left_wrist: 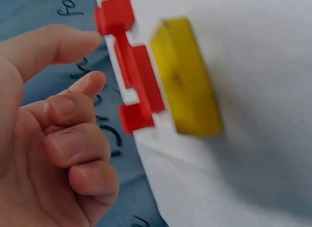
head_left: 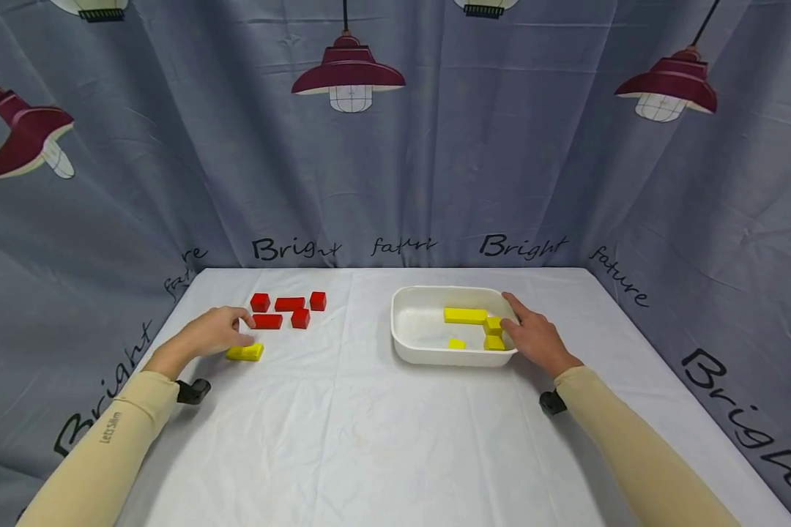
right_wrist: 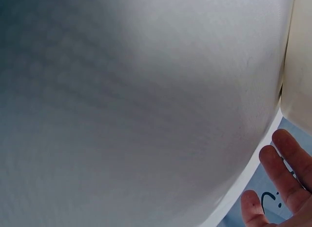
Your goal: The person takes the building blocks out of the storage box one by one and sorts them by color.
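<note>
Grey curtain with red lamp prints all round, white cloth on the table [head_left: 369, 439]. Our left hand [head_left: 214, 333] sits left of centre in the head view, fingers loosely curled, holding nothing, fingertips just beside the yellow block [head_left: 245, 352] lying on the cloth. In the left wrist view the fingers [left_wrist: 73, 139] are bent with a clear gap to that block [left_wrist: 185, 80]. Right behind it are the red blocks [head_left: 288, 309], so a sloppy pinch could knock one of them, or shove the yellow one away instead of catching it.

Our right hand [head_left: 534, 338] rests with relaxed, fairly straight fingers on the right rim of the white tub [head_left: 405, 344], gripping nothing. Inside, at centre right of the frame, are more yellow blocks [head_left: 464, 315]. We reckon leaning on that rim could tip or slide the tub.
</note>
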Demonstrator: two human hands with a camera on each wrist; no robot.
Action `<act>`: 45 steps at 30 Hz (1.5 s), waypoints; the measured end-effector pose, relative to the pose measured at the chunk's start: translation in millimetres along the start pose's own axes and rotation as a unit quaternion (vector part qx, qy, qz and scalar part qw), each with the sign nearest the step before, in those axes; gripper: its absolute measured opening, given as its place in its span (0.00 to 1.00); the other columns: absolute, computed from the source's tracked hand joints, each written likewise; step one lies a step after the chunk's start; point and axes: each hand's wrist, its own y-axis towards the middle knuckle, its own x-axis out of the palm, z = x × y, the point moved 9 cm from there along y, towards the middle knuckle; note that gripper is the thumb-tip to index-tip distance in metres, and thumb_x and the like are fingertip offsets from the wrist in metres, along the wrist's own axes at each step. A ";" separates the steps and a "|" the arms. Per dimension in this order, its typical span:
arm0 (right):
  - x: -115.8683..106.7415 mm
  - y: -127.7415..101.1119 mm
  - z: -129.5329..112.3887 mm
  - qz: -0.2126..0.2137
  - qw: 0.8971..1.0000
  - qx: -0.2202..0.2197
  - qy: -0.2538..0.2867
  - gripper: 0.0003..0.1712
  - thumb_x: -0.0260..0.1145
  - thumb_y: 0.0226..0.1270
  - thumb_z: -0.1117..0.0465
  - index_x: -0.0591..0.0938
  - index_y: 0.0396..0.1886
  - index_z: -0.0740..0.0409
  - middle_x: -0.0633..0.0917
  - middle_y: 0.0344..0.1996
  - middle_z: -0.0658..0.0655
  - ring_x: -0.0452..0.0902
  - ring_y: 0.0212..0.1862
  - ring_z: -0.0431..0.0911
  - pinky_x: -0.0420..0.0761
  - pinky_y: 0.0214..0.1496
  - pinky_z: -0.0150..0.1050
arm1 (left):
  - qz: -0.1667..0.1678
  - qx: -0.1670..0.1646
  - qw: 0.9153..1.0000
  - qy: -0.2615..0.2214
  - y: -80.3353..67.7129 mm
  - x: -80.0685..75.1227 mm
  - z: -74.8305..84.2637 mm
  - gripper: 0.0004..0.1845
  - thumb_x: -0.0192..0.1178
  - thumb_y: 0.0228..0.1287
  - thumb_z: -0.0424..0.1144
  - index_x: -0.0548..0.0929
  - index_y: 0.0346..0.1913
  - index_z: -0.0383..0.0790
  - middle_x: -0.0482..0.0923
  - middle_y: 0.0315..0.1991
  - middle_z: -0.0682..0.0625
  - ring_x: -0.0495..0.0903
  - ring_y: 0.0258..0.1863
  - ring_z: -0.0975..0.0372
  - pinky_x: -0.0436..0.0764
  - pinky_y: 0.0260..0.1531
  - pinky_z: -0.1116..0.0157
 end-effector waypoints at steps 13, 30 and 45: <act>0.5 0.4 0.7 0.001 1.000 0.003 -0.006 0.39 0.45 0.78 0.47 0.44 0.83 0.41 0.60 0.76 0.70 0.61 0.71 0.70 0.63 0.69 0.69 | 0.041 0.096 0.993 -0.046 10.8 -14.0 97.9 0.11 0.62 0.65 0.43 0.83 0.47 0.41 0.66 0.23 0.50 0.70 0.23 0.58 0.72 0.27 0.64; 0.4 -0.1 0.5 -0.005 1.000 0.004 -0.008 0.39 0.45 0.78 0.47 0.44 0.83 0.41 0.60 0.76 0.70 0.61 0.71 0.71 0.62 0.69 0.69 | 0.031 0.193 0.981 -0.010 42.3 -2.7 215.3 0.11 0.65 0.65 0.45 0.85 0.48 0.50 0.71 0.24 0.50 0.69 0.23 0.60 0.70 0.28 0.63; 0.8 0.7 2.3 -0.003 1.000 0.005 -0.003 0.39 0.45 0.78 0.47 0.44 0.83 0.42 0.60 0.76 0.70 0.61 0.71 0.70 0.62 0.69 0.70 | -0.022 0.231 0.972 0.025 69.5 27.1 295.1 0.11 0.64 0.66 0.45 0.85 0.49 0.50 0.75 0.29 0.49 0.72 0.27 0.60 0.71 0.28 0.66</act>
